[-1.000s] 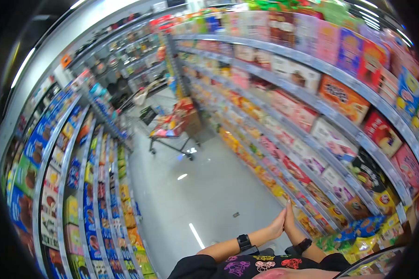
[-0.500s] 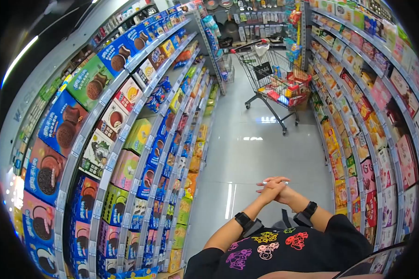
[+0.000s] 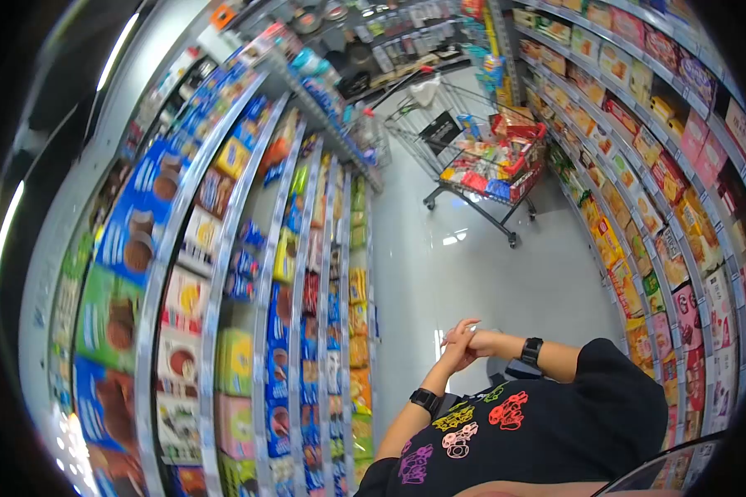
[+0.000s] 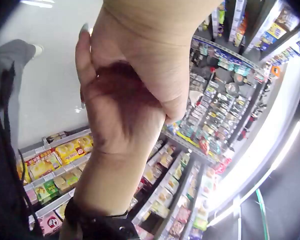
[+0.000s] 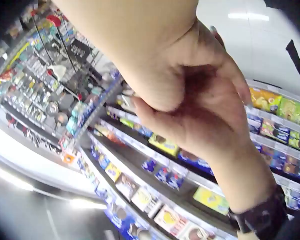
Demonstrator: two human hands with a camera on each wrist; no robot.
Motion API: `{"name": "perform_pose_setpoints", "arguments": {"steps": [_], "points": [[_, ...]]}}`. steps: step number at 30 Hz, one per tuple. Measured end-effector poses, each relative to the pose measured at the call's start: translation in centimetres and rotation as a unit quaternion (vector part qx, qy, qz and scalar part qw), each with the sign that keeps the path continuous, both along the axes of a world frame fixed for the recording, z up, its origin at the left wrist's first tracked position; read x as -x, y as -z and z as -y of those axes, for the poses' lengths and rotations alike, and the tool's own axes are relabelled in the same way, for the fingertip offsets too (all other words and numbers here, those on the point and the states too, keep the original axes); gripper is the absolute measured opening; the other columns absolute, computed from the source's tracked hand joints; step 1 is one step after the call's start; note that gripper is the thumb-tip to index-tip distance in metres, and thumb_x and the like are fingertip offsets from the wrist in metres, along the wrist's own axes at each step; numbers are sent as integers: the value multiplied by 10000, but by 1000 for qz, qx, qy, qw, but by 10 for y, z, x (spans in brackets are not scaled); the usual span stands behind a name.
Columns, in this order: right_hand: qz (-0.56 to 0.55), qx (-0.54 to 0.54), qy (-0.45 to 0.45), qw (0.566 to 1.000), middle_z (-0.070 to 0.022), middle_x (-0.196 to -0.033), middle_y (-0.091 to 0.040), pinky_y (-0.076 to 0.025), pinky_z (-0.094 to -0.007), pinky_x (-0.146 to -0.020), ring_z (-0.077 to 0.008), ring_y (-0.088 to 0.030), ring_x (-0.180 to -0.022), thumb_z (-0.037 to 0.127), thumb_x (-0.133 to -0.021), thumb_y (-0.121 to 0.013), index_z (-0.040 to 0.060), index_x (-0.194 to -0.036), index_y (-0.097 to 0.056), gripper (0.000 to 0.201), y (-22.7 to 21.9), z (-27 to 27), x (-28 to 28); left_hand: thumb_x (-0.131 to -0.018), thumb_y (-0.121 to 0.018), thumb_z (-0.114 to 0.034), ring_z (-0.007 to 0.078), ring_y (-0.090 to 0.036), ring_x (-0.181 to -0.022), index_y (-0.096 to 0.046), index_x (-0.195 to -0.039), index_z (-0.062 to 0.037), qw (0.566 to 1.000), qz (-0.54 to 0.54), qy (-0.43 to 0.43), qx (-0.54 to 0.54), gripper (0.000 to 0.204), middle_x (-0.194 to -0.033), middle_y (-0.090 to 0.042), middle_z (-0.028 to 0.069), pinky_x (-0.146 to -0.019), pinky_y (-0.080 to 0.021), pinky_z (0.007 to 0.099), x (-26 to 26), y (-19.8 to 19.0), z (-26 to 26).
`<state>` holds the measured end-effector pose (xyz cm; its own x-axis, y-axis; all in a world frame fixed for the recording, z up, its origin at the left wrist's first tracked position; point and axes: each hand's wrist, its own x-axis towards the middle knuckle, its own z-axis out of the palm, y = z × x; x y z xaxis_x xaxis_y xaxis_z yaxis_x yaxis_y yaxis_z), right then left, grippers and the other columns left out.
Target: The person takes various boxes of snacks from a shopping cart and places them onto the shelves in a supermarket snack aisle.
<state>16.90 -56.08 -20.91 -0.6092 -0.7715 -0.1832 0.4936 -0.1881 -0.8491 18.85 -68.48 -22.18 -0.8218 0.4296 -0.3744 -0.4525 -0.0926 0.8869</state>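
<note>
In the head view my left hand [image 3: 454, 346] and right hand [image 3: 482, 340] are clasped in front of the black T-shirt, low over the aisle floor. The fingers of each fold against the other hand. Seen from the left wrist, my right hand [image 4: 121, 117] meets the left, with a shadowed hollow between the palms. The right wrist view has the left hand [image 5: 210, 112] meeting the right from below. Nothing else shows in either hand. A black band [image 3: 425, 401] circles the left wrist and another band [image 3: 531, 351] the right.
A wire shopping cart [image 3: 491, 220] loaded with packets stands ahead in the aisle. Shelves of blue biscuit boxes [image 3: 152, 184] line the left side, and snack shelves [image 3: 630, 178] the right. Hanging kitchenware covers the far wall. Glossy floor [image 3: 506, 286] runs between.
The head view has swung left from the right-hand shelves, and then tilted slightly. My hands went from palms pressed together with straight fingers to clasped, and stayed clasped.
</note>
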Motion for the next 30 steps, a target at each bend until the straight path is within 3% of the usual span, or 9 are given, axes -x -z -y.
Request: {"name": "perform_pose_setpoints", "arguments": {"steps": [2, 6, 10, 17, 21, 23, 24, 27, 30], "points": [[-30, 60, -83, 994, -57, -1208, -484, -519, -445, -823, -225, -490, -1127, 367, -910, -497, 124, -1309, -410, 476, 22, -9, 42, -934, -416, -278, 240, -532, -1008, -340, -1336, -166, 995, -26, 49, 84, 424, -1162, -447, 130, -770, -512, 380, 45, -4, -3], [103, 91, -92, 986, -58, -1336, -409, -498, -477, -869, -251, -478, -1146, 450, -926, -435, 247, -1386, -308, 518, 19, -57, 116, -937, -431, -299, 266, -490, -1085, -327, -1343, -167, 984, 122, 126, -12, 439, -1228, -398, 142, -786, -507, 388, 131, -21, -39], [207, 122, -89, 967, -73, -1218, -476, -493, -436, -845, -231, -517, -1048, 455, -926, -434, 260, -1402, -281, 536, 35, -103, 145, -927, -456, -341, 262, -482, -1104, -264, -1373, -183, 975, 166, 145, -22, 510, -1247, -385, 122, -798, -494, 418, 168, 9, -79], [289, 166, -47, 942, -98, -1049, -574, -485, -364, -807, -203, -574, -907, 467, -924, -432, 283, -1429, -230, 574, 73, -141, 189, -930, -471, -344, 227, -487, -1108, -196, -1411, -244, 902, 276, 328, -49, 563, -1301, -373, 80, -830, -482, 453, 248, 67, -110], [227, 124, -36, 965, -142, -1233, -511, -479, -365, -830, -223, -568, -994, 474, -933, -403, 299, -1442, -157, 592, 73, -151, 281, -937, -459, -362, 250, -509, -1095, -183, -1422, -236, 915, 238, 323, -40, 572, -1304, -389, 102, -834, -487, 466, 338, 65, -121], [225, 109, -16, 968, -140, -1260, -497, -478, -378, -834, -223, -560, -1020, 489, -932, -389, 300, -1443, -150, 595, 57, -145, 329, -936, -478, -300, 202, -555, -947, -224, -1407, -216, 912, 247, 316, -85, 542, -1116, -461, 66, -726, -513, 390, 392, 25, -118], [219, 97, -6, 971, -139, -1273, -490, -477, -384, -835, -223, -556, -1033, 496, -932, -381, 300, -1443, -146, 596, 46, -145, 360, -938, -470, -304, 216, -588, -867, -211, -1406, -224, 906, 247, 331, -89, 541, -1124, -459, 75, -697, -527, 385, 422, 34, -114], [227, 65, 23, 971, -151, -1268, -486, -476, -408, -829, -233, -564, -1018, 539, -910, -395, 279, -1406, -287, 570, 47, -130, 431, -939, -461, -317, 239, -582, -935, -224, -1403, -234, 898, 239, 346, -133, 528, -1125, -474, 89, -719, -529, 401, 499, 25, -101], [200, 15, 58, 978, -149, -1297, -462, -480, -429, -822, -252, -541, -1058, 559, -906, -373, 285, -1414, -258, 588, 41, -130, 485, -938, -455, -337, 237, -562, -983, -233, -1404, -244, 910, 211, 318, -161, 524, -1133, -495, 98, -713, -527, 387, 556, 1, -103]]}}
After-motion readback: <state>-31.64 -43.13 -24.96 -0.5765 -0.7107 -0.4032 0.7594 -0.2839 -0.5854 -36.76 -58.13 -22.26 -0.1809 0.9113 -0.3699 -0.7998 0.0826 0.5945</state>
